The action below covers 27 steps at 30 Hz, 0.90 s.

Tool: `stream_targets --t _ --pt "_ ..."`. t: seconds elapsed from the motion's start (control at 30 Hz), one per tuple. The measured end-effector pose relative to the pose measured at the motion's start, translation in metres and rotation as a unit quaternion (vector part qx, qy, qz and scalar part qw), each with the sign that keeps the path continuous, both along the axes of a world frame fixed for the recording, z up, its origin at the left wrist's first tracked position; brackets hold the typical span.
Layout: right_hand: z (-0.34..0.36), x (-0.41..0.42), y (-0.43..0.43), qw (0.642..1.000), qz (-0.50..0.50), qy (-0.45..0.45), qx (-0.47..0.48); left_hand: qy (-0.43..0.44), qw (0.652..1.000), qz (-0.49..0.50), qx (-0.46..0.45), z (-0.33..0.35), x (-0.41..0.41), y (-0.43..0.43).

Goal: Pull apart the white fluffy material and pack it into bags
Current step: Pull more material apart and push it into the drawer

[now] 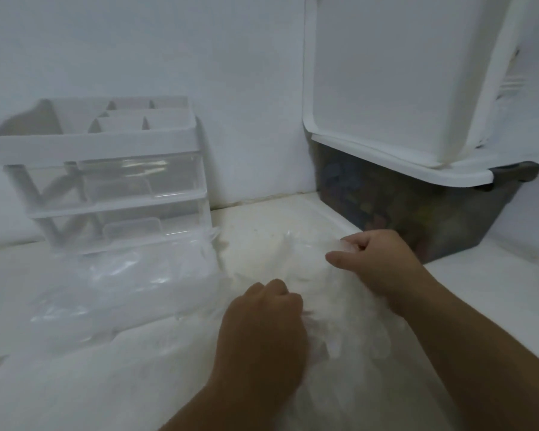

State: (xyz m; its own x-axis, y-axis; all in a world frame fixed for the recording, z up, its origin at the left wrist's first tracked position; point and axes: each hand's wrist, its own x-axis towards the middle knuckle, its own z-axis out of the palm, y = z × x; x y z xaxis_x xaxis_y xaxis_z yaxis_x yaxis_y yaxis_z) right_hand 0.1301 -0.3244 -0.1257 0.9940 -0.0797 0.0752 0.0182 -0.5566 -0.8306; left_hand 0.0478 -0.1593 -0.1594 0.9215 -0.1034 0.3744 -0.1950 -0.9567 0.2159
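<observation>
Left hand (pixel 262 321) fingers curled into white fluffy material (pixel 330 293); right hand (pixel 377 262), at 2 o'clock, pinches clear bag (pixel 293 250) edge.

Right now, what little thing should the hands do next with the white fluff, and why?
Probably draw the hands slowly apart. The left hand and the right hand both seem to grip the white fluffy material, close together, so a tuft should tear loose. Clear bags lie beside it on the left, ready.
</observation>
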Motion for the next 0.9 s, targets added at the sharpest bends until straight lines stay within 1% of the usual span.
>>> stream_targets --t 0.07,0.17,0.23,0.33,0.4,0.47,0.53,0.6,0.67,0.77,0.83,0.9 --pt "-0.001 0.0 0.002 1.0 -0.005 -0.017 -0.023 0.004 1.0 -0.013 0.006 0.0 -0.002 -0.003" --pt "-0.002 -0.002 -0.002 0.998 0.002 -0.054 -0.02 0.001 1.0 0.007 -0.028 0.002 -0.001 0.0" --pt "-0.002 -0.004 -0.005 0.995 0.011 -0.097 -0.014 0.004 0.998 0.029 -0.063 0.005 0.001 0.003" --pt "-0.001 -0.006 -0.006 0.983 0.024 -0.174 -0.058 0.018 0.992 0.05 -0.117 0.014 0.003 0.008" --pt "0.001 -0.006 -0.006 0.967 0.028 -0.235 -0.091 -0.008 0.986 0.057 -0.155 0.022 0.004 0.012" --pt "0.003 -0.009 -0.005 0.954 0.034 -0.282 -0.093 -0.061 0.975 0.066 -0.204 0.029 0.005 0.015" --pt "0.006 -0.015 -0.002 0.953 0.058 -0.293 -0.045 -0.128 0.959 0.069 -0.244 0.034 0.008 0.02" --pt "0.012 -0.023 0.002 0.959 0.098 -0.26 0.056 -0.163 0.948 0.062 -0.267 0.039 0.011 0.027" --pt "0.015 -0.028 0.003 0.959 0.117 -0.22 0.138 -0.13 0.949 0.049 -0.284 0.044 0.015 0.035" --pt "0.015 -0.027 0.003 0.955 0.12 -0.182 0.201 -0.06 0.946 0.008 -0.319 0.048 0.021 0.046" --pt "0.014 -0.026 0.003 0.948 0.125 -0.165 0.241 -0.056 0.93 -0.004 -0.363 0.047 0.025 0.051" --pt "0.013 -0.026 0.002 0.944 0.118 -0.152 0.268 -0.087 0.911 0.002 -0.403 0.046 0.027 0.051"
